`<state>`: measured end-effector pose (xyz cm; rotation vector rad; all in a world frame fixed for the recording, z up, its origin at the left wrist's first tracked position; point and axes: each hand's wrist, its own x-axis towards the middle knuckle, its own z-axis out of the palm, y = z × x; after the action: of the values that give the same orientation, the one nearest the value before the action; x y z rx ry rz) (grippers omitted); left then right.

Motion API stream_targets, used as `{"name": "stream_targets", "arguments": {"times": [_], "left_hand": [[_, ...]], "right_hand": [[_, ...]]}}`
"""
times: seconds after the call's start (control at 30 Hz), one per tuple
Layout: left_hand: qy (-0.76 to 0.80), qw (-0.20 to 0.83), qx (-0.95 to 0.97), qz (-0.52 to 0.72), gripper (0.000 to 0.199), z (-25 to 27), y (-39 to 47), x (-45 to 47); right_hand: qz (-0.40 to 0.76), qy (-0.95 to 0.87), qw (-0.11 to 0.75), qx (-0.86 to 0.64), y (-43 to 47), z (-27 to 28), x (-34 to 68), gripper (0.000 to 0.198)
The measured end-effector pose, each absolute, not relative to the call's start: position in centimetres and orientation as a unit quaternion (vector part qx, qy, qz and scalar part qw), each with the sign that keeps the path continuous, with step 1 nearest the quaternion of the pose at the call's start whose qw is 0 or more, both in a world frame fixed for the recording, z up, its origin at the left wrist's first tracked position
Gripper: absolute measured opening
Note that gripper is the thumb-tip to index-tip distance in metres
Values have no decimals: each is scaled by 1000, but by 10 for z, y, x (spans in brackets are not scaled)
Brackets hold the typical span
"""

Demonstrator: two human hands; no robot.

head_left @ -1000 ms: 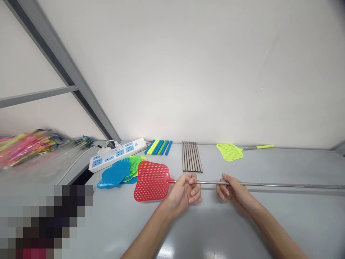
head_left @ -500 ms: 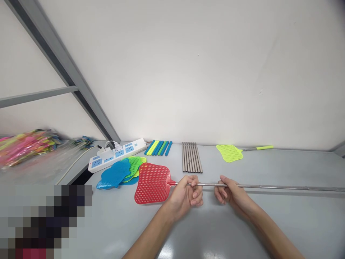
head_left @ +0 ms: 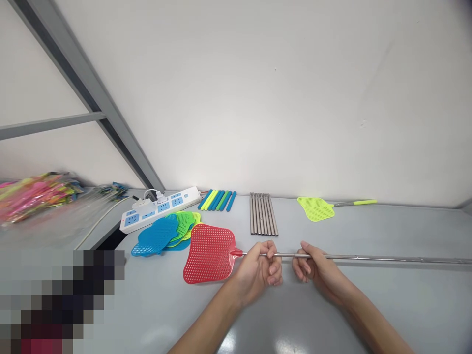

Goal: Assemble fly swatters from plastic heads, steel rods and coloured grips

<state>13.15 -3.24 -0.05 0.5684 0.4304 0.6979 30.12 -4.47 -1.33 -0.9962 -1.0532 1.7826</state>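
Observation:
A fly swatter with a red perforated head (head_left: 211, 254) and a long extended metal rod (head_left: 387, 258) lies level across both hands. My left hand (head_left: 262, 270) pinches the rod close to the red head, thumb and forefinger closed on it. Farther right along the same rod, my right hand (head_left: 316, 265) grips it between thumb and curled fingers. The rod runs off the right edge of the view. Behind the hands lie several metal tubes (head_left: 264, 214) in a row.
Blue, green and yellow swatter heads (head_left: 157, 236) are piled at left by a power strip (head_left: 162, 210). Coloured handle sleeves (head_left: 217, 200) lie by the wall. A yellow swatter (head_left: 316, 209) rests at back right. Bagged items (head_left: 40, 196) sit far left.
My left hand has shifted slightly right, toward my right hand, along with the red head end of the swatter. My right hand stays nearly in place on the rod.

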Motion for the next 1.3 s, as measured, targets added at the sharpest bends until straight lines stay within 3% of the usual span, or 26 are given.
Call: {"name": "stream_targets", "arguments": {"times": [1.3], "left_hand": [[212, 880, 268, 331, 11, -8, -40, 144]], "right_hand": [[740, -395, 394, -375, -50, -31, 287, 51]]}}
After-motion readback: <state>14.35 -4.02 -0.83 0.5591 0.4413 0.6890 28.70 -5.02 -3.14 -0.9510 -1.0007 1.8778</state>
